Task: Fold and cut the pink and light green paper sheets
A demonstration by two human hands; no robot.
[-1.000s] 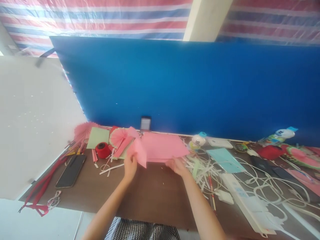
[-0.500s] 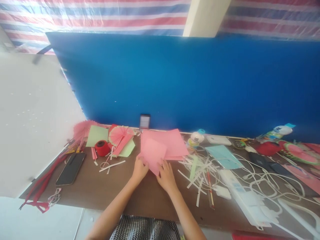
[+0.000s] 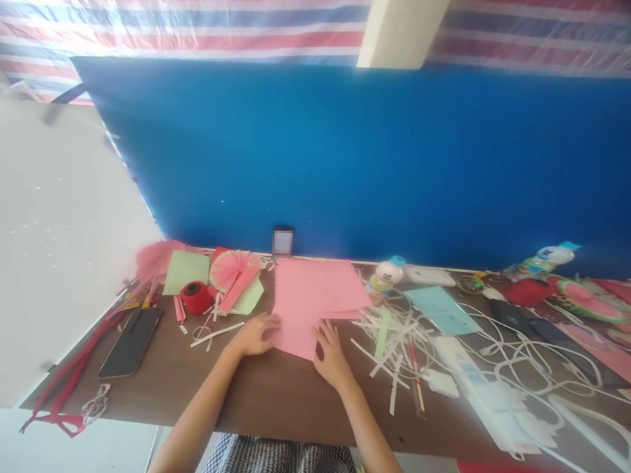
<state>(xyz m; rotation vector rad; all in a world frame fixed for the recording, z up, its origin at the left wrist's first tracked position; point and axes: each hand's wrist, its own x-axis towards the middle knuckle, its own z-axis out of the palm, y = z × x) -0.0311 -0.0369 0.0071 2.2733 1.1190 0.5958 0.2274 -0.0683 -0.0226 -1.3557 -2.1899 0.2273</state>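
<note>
A pink paper sheet (image 3: 296, 334) lies low over the table, its far part overlapping other pink paper (image 3: 330, 282), so the border between them is hard to make out. At its left edge, my left hand (image 3: 255, 334) has its fingers curled and closed on the paper. My right hand (image 3: 332, 355) grips the right edge near the front corner, thumb and fingers bent around it. Both forearms reach in from the front edge of the table.
To the left are a phone (image 3: 131, 343), a red tape roll (image 3: 196, 297) and a pleated pink paper fan (image 3: 235, 270). On the right are white paper strips (image 3: 394, 328), a glue bottle (image 3: 386, 274), a blue sheet (image 3: 444, 310) and a power strip (image 3: 473, 394) with tangled cables.
The pink sheet has turned from a slanted, corner-forward position to lie straighter and lower against the other pink paper. My left hand has shifted left, and the hands are farther apart.
</note>
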